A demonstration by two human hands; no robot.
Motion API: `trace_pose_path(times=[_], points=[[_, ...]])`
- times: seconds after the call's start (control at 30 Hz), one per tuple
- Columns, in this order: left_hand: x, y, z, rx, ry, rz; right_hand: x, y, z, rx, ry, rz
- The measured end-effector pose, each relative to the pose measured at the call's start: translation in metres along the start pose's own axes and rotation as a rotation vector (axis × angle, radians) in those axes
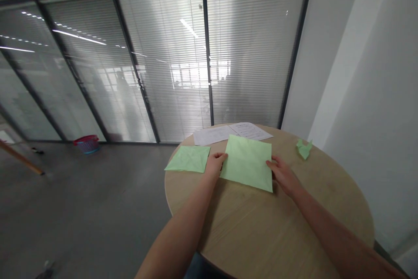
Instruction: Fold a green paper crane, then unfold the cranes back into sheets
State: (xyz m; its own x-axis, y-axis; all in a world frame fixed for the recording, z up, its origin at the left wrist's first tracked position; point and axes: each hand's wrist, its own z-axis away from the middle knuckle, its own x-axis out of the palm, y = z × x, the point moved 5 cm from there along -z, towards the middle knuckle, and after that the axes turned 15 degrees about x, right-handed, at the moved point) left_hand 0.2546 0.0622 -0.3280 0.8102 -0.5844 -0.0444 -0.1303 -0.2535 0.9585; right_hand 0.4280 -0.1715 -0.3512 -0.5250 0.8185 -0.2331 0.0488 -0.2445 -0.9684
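A square sheet of light green paper (248, 161) is held up a little over the round wooden table, its face toward me. My left hand (215, 163) pinches its left edge, thumb on the front. At the right edge, my right hand (282, 174) grips it the same way, with the fingers partly hidden behind the sheet. Another green sheet (189, 159), slightly creased, lies flat on the table just left of my left hand. To the right rests a small folded green paper figure (304, 149) with two points at its top.
White printed pages (215, 134) lie at the back of the round table (323, 200). Behind it stands a glass partition with blinds (248, 52), and a white wall (369, 96) is close on the right. A red and blue basket (87, 144) sits on the floor, left.
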Motion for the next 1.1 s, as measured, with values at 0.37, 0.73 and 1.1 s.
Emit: trace_pose_path(times=[0.37,0.73,1.1], points=[[-0.116,0.039,-0.071,-0.073,0.136,-0.097,0.003,-0.007,0.009,0.170,-0.098,-0.187],[-0.240,0.019,-0.071,-0.314,0.137,-0.489,0.006,0.000,0.006,0.127,-0.089,-0.087],[-0.234,0.032,-0.094,-0.037,0.039,-0.991,0.007,0.004,0.002,0.098,-0.046,-0.076]])
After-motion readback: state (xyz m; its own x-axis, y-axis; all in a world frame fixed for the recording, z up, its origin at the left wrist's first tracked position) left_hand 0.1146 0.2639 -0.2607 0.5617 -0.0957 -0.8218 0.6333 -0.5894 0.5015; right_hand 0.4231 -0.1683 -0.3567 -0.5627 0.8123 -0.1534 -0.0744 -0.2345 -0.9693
